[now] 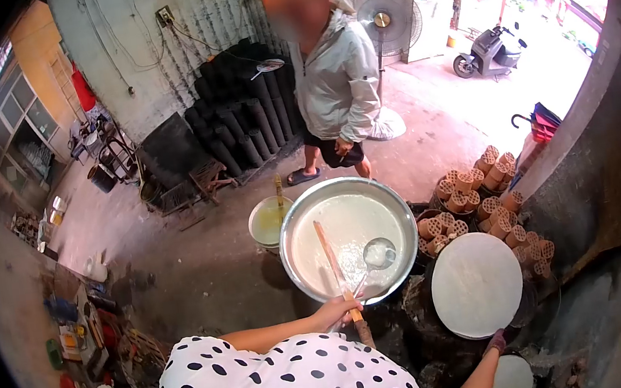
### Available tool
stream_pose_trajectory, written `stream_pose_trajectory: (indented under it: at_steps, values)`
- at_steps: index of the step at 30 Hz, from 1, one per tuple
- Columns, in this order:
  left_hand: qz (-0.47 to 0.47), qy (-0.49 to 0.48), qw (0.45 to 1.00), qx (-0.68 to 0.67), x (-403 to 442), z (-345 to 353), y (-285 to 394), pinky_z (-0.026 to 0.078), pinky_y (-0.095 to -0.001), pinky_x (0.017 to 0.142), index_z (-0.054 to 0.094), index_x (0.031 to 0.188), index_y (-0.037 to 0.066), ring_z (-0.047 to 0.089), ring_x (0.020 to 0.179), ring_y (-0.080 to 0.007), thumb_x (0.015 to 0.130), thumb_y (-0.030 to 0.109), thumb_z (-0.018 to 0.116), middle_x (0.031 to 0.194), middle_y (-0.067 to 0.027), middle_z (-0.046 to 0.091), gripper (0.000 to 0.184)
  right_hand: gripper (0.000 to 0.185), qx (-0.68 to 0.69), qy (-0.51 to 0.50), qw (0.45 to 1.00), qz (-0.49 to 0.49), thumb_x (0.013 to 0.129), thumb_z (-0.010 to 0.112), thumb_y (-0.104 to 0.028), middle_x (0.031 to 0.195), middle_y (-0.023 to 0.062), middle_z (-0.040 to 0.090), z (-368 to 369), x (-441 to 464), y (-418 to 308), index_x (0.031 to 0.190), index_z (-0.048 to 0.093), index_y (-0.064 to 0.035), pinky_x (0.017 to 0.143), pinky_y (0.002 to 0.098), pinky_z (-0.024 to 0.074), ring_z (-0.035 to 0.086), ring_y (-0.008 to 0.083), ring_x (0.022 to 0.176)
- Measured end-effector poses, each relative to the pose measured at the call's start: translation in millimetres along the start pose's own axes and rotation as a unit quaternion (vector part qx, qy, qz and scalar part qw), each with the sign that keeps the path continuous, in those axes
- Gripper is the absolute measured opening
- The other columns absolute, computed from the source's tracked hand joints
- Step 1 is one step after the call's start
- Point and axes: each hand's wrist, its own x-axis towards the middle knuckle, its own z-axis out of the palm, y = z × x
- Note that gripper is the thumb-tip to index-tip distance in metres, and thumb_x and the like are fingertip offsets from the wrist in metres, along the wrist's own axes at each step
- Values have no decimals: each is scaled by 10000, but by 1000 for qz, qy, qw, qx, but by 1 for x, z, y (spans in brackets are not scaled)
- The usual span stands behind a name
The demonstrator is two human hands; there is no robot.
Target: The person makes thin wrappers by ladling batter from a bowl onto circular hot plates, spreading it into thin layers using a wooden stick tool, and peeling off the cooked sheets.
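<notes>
My left hand (pixel 335 314) is closed around a long wooden stick (pixel 326 248) that slants into a wide metal basin (pixel 284 228) of milky white liquid. The handle of a metal ladle (pixel 379 254) runs down to the same hand; whether the fingers grip it too is hard to see. The ladle's bowl rests in the liquid with some white stuff in it. At the lower rim of a large round white lid (pixel 476 282), to the right of the basin, is my right hand (pixel 496 341), which looks gloved. Its fingers are bent at the rim and partly hidden.
Across the basin stands a person (pixel 338 74) in a light jacket. A bucket (pixel 264 223) of yellowish liquid is left of the basin. Perforated clay-coloured cylinders (pixel 495 210) crowd the right side. A second pale disc (pixel 513 378) lies below the lid. Black cylinders (pixel 239 117) line the wall.
</notes>
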Motion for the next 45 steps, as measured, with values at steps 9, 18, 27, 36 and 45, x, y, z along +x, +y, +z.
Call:
stream_pose_trajectory:
  at_steps: [9,18,27,36,45]
  values:
    - [-36,-48,998,-14,14,-12,11,328,-193,432,559,1093,25,397,471,-42,921,199,560,706,9,517,245,619,46,103,988,-103,900,431,-523,1115,237,632,25,-115,33,1047,648,37,842,449,491,631,367,973]
    - [-69,-37,997,7,22,-4,27,321,-189,423,564,1173,71,393,446,-30,898,198,596,646,28,523,305,352,209,-379,899,-62,832,631,-374,856,94,645,109,-292,22,1003,642,-67,520,377,513,634,247,659]
    - [-83,-138,987,-12,54,-37,20,352,-168,476,427,1348,57,428,546,-38,936,174,548,899,9,572,446,253,170,-369,910,-76,869,604,-335,805,88,627,97,-253,63,905,616,-84,522,383,522,614,241,604]
    - [-79,-93,991,-54,49,-47,19,345,-166,465,481,1258,77,424,536,-47,938,173,545,861,15,563,341,266,150,-337,929,-16,883,561,-354,712,56,601,64,-213,73,851,644,-103,460,373,470,559,216,524]
    - [-32,5,996,-82,35,-24,30,371,-192,488,620,1107,57,457,542,-41,874,198,632,770,-3,589,273,279,-351,-406,755,-377,896,504,-290,1034,192,641,91,-169,34,1009,633,-70,790,440,487,615,363,947]
